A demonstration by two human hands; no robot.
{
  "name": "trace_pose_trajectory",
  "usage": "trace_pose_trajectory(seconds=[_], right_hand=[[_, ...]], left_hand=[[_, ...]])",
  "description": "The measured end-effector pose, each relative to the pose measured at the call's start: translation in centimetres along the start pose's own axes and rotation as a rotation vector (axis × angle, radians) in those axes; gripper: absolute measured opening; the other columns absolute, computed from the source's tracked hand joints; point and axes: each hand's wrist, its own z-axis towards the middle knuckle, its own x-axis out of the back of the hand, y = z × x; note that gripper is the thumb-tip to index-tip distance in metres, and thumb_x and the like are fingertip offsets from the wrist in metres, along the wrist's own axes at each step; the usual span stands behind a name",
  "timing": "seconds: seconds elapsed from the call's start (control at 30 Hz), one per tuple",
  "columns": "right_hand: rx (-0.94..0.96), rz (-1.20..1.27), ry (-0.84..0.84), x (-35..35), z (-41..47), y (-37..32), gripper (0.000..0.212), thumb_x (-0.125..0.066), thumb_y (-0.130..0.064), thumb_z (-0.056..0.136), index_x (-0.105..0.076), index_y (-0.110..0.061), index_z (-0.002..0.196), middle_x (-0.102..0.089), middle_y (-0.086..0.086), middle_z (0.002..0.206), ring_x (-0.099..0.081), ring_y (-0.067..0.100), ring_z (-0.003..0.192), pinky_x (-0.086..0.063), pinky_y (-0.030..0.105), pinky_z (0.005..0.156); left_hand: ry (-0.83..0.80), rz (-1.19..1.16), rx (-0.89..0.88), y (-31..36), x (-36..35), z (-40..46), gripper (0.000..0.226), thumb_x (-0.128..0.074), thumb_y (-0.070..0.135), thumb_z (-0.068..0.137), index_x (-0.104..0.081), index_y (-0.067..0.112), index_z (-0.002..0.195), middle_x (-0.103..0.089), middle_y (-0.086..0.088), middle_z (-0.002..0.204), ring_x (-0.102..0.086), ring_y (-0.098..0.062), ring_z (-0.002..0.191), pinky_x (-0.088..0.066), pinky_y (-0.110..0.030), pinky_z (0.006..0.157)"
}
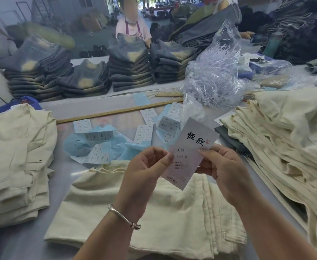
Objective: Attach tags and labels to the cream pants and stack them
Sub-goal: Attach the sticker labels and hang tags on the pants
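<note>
I hold a pale grey hang tag with black brush lettering and "1103" printed on it, above a folded pair of cream pants on the table. My left hand pinches the tag's left edge between thumb and fingers. My right hand grips its right edge. Sheets of small white labels on pale blue backing lie just beyond the pants. A neat stack of cream pants lies at the left, and a loose heap of cream pants at the right.
A long wooden ruler crosses the table behind the labels. A clear bag of plastic tag fasteners sits at the back right. Stacks of grey washed jeans line the far table, with a person in a pink top behind them.
</note>
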Motion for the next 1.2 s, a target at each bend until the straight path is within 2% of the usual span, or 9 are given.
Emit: trace_pose_trajectory(seconds=[0.13,0.3,0.53,0.7,0.83,0.93,1.03,1.13,1.2], right_hand=[[-0.073,0.096,-0.031,0.1,0.1,-0.2,0.025,-0.042,-0.006,0.097,-0.064,0.001,0.108,-0.070,0.026,0.104,-0.068,0.040,0.091,-0.053,0.051,0.084],[-0.079,-0.010,-0.076,0.3,-0.1,-0.4,0.028,-0.038,-0.005,0.098,-0.065,-0.003,0.105,-0.073,0.020,0.097,-0.071,0.031,0.085,-0.059,0.037,0.072],[-0.075,-0.102,-0.092,0.1,-0.5,-0.7,0.028,-0.040,-0.004,0.096,-0.067,-0.003,0.102,-0.074,0.017,0.093,-0.071,0.030,0.083,-0.056,0.031,0.067],[-0.035,-0.105,-0.125,-0.4,-1.3,-1.3,0.028,-0.040,-0.004,0.097,-0.066,-0.003,0.106,-0.074,0.015,0.093,-0.072,0.028,0.081,-0.056,0.026,0.063],[0.007,-0.104,-0.126,-0.9,-1.9,-1.6,0.026,-0.041,-0.005,0.098,-0.066,-0.003,0.105,-0.075,0.014,0.090,-0.072,0.025,0.078,-0.056,0.025,0.063],[0.021,-0.103,-0.137,-1.2,-2.1,-1.9,0.027,-0.040,-0.004,0.098,-0.065,0.000,0.104,-0.075,0.016,0.090,-0.072,0.028,0.080,-0.058,0.033,0.068],[0.012,-0.138,-0.144,-1.3,-2.0,-2.0,0.027,-0.039,-0.006,0.098,-0.064,0.001,0.108,-0.074,0.018,0.096,-0.070,0.035,0.091,-0.054,0.045,0.082],[0.042,-0.116,-0.167,-1.6,-2.0,-2.1,0.024,-0.053,-0.016,0.095,-0.064,0.002,0.105,-0.074,0.017,0.096,-0.071,0.031,0.088,-0.057,0.037,0.074],[0.101,-0.124,-0.188,-2.0,-2.1,-2.2,0.029,-0.071,-0.021,0.081,-0.069,-0.002,0.103,-0.075,0.014,0.095,-0.072,0.030,0.087,-0.057,0.031,0.070]], left_hand=[[-0.036,0.028,-0.013,0.1,-0.3,0.0,0.012,-0.074,0.016,0.072,-0.064,0.013,0.078,-0.069,-0.005,0.078,-0.063,-0.013,0.073,-0.051,-0.023,0.063],[-0.021,0.204,-0.033,-0.3,-0.5,0.3,0.012,-0.071,0.001,0.082,-0.065,0.010,0.078,-0.072,-0.004,0.077,-0.065,-0.012,0.071,-0.051,-0.020,0.060],[-0.036,0.277,0.015,-0.5,-0.5,0.8,0.012,-0.073,0.002,0.081,-0.064,0.009,0.077,-0.073,-0.005,0.076,-0.065,-0.012,0.071,-0.049,-0.020,0.061],[0.015,0.328,-0.017,-0.5,-0.6,0.9,0.020,-0.081,0.004,0.074,-0.064,0.014,0.070,-0.073,-0.009,0.075,-0.068,-0.020,0.070,-0.054,-0.026,0.060],[0.085,0.458,-0.088,-0.4,-0.6,0.4,0.023,-0.086,0.014,0.069,-0.063,0.014,0.071,-0.073,-0.004,0.073,-0.070,-0.031,0.070,-0.060,-0.040,0.062],[0.130,0.564,-0.150,-0.3,-0.8,-0.2,0.033,-0.088,0.030,0.067,-0.058,0.024,0.078,-0.071,0.003,0.073,-0.067,-0.019,0.053,-0.056,-0.034,0.049],[0.177,0.702,-0.194,-0.4,-0.9,-0.9,0.043,-0.081,0.053,0.063,-0.048,0.035,0.084,-0.071,0.008,0.071,-0.066,-0.011,0.051,-0.056,-0.036,0.050],[0.175,0.710,-0.217,-0.4,-0.8,-1.1,0.045,-0.079,0.058,0.067,-0.044,0.036,0.087,-0.071,0.011,0.069,-0.066,-0.006,0.051,-0.055,-0.033,0.051],[0.169,0.750,-0.243,-0.2,-0.8,-1.2,0.049,-0.072,0.067,0.065,-0.043,0.035,0.087,-0.070,0.013,0.067,-0.064,-0.004,0.050,-0.052,-0.028,0.049]])
